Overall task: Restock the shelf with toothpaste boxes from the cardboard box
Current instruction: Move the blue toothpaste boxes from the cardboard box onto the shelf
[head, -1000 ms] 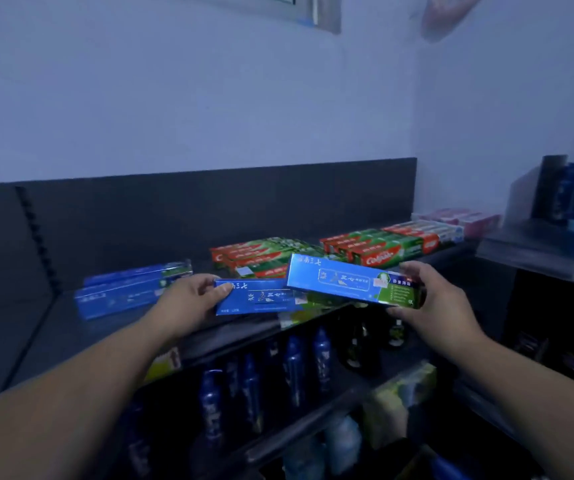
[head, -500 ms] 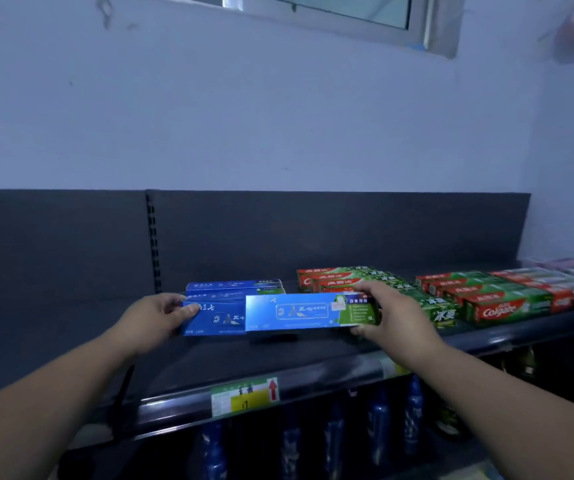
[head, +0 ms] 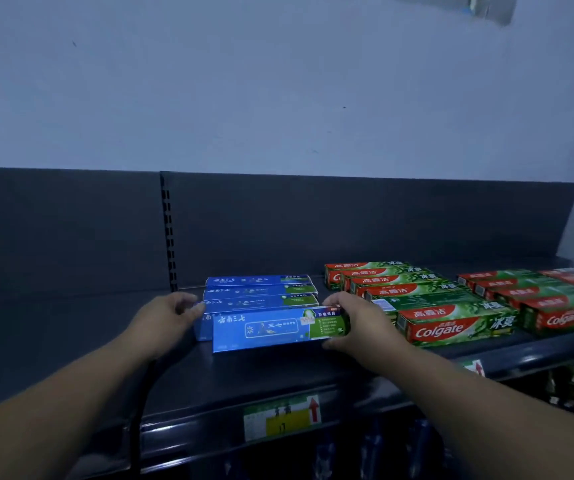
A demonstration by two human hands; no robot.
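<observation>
The right hand [head: 351,323] grips the green end of a blue toothpaste box [head: 271,329], upright on its long edge at the front of the shelf [head: 278,372]. The left hand [head: 171,317] holds the left end of a second blue box [head: 204,329] just behind it. These cartons are probably light, stiff but crushable, with slick faces, so they are best held at the short ends. The cardboard box is out of view.

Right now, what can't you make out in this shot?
head view:
- cardboard box: out of frame.
- second blue box: mostly hidden behind the front blue box in the right hand.
- left hand fingers: motion-blurred, grip unclear.
- price tag: print too small.
- lower-shelf bottles: dark, cut off by the bottom edge.
</observation>
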